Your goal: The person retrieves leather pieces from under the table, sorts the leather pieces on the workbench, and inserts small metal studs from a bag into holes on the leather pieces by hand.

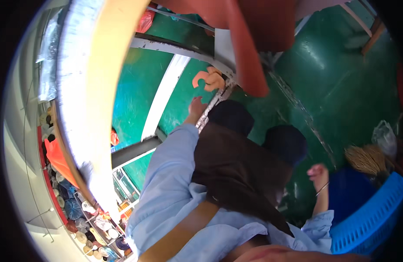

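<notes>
My left hand (196,106) reaches down beside the metal frame under the table, its fingers stretched toward several curved orange cut pieces (212,80). A small gap lies between the fingertips and those pieces, which rest in a loose heap by the frame's leg. Off to the right, my right hand (318,173) hangs over the floor with its fingers curled in, and nothing shows in it. A thin band circles that wrist. Nearest to it is a blue slotted plastic basket (370,218).
Reddish-brown sheet material (249,48) hangs down at the top, close overhead. White metal bars (164,96) cross the green floor on the left. A straw broom (366,158) and a clear plastic bag (385,137) lie at the right. Shelves of rolls (72,208) stand at lower left.
</notes>
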Demonstrator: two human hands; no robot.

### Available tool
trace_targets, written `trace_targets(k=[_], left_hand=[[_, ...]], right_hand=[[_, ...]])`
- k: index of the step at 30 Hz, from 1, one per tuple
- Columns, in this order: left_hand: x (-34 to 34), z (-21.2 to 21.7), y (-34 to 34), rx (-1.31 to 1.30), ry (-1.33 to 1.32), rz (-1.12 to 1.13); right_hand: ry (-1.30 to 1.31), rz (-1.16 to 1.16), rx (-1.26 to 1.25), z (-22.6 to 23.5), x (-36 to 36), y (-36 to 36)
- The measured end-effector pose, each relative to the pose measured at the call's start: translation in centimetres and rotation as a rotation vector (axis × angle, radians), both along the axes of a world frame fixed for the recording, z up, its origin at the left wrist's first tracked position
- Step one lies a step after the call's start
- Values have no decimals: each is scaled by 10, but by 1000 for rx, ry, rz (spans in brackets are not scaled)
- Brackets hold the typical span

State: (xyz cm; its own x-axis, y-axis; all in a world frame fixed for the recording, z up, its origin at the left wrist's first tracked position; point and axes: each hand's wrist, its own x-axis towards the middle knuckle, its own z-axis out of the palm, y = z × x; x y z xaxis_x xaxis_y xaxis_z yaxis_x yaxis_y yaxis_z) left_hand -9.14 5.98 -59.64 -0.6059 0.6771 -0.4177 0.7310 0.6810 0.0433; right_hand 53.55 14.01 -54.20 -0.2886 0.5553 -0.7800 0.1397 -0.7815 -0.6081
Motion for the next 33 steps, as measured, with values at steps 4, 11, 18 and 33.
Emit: trace_targets(k=[4,11,18,33], left_hand=[[-36,-76,23,112,-2,48],[-66,-139,75,268,-61,54],[-91,-135,240,962,42,45],[-236,-295,372,452,299,337]], right_hand=[[-167,48,335,-48,-112,82],[-207,326,677,-75,-193,165],[-89,363,606,-49,-248,202],[-344,-124,155,-29,-165,96]])
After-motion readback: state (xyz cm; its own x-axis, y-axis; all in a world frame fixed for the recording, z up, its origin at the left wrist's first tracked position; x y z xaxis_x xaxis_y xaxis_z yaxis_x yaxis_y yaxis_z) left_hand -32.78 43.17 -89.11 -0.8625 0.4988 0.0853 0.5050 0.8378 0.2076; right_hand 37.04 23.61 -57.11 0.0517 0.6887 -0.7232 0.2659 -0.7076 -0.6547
